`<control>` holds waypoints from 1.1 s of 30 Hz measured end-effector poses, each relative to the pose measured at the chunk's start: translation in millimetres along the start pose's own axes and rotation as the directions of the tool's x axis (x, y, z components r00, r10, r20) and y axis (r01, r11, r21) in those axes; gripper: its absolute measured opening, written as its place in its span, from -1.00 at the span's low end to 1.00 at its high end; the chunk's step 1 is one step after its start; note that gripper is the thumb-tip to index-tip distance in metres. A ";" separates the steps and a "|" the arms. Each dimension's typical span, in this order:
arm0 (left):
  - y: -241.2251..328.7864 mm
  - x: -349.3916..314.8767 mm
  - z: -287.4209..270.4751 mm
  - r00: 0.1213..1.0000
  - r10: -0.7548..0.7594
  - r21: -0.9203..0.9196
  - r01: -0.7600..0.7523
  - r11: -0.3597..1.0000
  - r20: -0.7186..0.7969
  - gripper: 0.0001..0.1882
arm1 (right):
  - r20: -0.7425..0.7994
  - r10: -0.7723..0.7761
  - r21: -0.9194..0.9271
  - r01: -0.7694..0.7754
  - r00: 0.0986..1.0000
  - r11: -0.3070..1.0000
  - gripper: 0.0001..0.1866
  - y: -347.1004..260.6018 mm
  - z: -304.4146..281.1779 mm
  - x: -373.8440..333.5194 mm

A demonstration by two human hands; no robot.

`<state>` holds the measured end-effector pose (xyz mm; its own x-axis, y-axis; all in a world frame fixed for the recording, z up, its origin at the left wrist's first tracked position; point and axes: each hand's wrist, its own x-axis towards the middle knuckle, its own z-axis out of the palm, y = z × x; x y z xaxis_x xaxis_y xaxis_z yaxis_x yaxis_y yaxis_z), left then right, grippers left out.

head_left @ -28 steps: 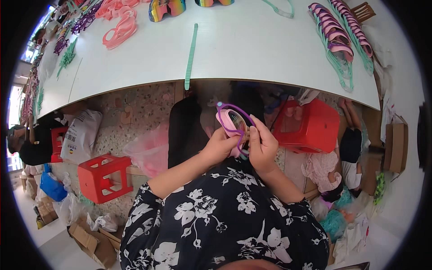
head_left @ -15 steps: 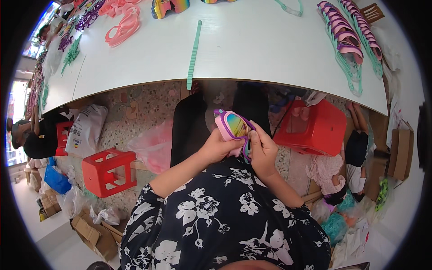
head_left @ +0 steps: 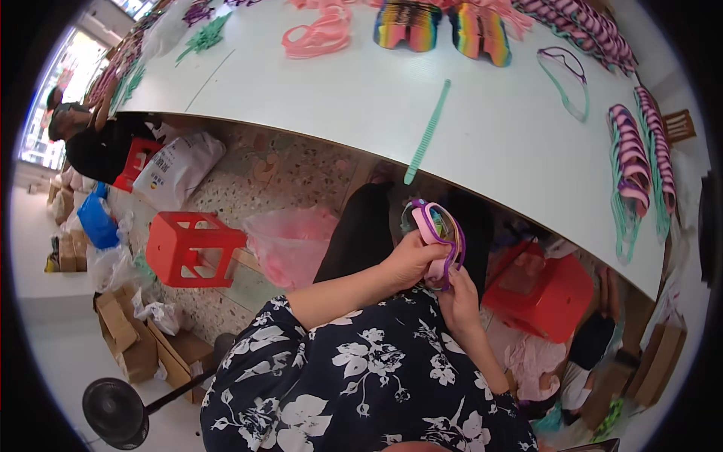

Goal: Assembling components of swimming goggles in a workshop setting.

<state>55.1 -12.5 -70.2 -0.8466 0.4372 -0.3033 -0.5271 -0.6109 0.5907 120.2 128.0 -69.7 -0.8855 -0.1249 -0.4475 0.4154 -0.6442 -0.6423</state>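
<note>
Above my lap, a pair of pink and purple swim goggles (head_left: 456, 245) with a shiny multicoloured lens is between my two hands. My left hand (head_left: 410, 261) grips the pink side, thumb and fingers closed around it. At the near lower end, the fingers of my right hand (head_left: 459, 300) pinch the purple edge; their tips are partly hidden. Some mint green strap shows at the far end of the goggles. A loose mint green strap (head_left: 428, 134) lies on the white table in front of me, its near end by the table edge.
On the table (head_left: 301, 98) are pink frames (head_left: 320, 34), rainbow lens stacks (head_left: 407, 32), strapped goggles (head_left: 570, 64) and rows of goggles (head_left: 631, 166) at right. Red stools stand left (head_left: 192, 248) and right (head_left: 546, 290). A black round-based stand (head_left: 117, 413) is lower left. People sit at both sides.
The view has swung, so the table now slants. The goggles have turned more edge-on in my hands, and my right hand has shifted from their upper right side to their near lower end.
</note>
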 end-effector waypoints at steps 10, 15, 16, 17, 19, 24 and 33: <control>20.7 -33.5 -4.7 0.969 -0.213 0.818 0.222 0.531 -0.125 -0.58 | -0.033 -0.216 -0.630 0.147 0.976 0.763 -0.84 -73.2 -40.6 34.5; 57.8 -29.6 17.5 0.823 0.427 0.919 -0.389 -0.054 0.374 -0.67 | 0.235 0.028 -0.855 0.193 0.972 0.482 -0.77 -129.6 -25.5 46.0; 56.0 -14.0 17.3 0.772 0.469 0.895 -0.435 -0.101 0.429 -0.61 | 0.284 0.098 -0.889 0.223 0.954 0.400 -0.78 -137.5 -11.8 49.9; 45.4 0.7 16.2 0.717 0.504 0.866 -0.477 -0.150 0.482 -0.54 | 0.324 0.170 -0.912 0.259 0.931 0.318 -0.79 -143.2 -1.0 54.1; 15.5 16.3 17.2 0.902 0.242 0.882 -0.412 0.228 0.358 -0.43 | 0.396 0.209 -0.882 0.307 0.894 0.358 -0.80 -145.5 -5.1 66.0; -40.2 20.4 24.9 0.995 0.031 0.807 -0.093 0.583 0.092 -0.33 | 0.385 0.283 -0.884 0.263 0.879 0.387 -0.79 -141.1 -49.1 90.6; -68.4 20.2 14.0 0.999 -0.016 0.744 -0.018 0.668 0.038 -0.48 | 0.093 -0.469 -0.824 0.333 0.878 0.458 -0.80 -87.8 -85.4 30.7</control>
<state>75.1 47.4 -106.3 -0.8350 0.4712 -0.2841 -0.2831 0.0749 0.9562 74.2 245.2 -80.2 -0.9920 0.1221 -0.0333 0.0671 0.2850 -0.9562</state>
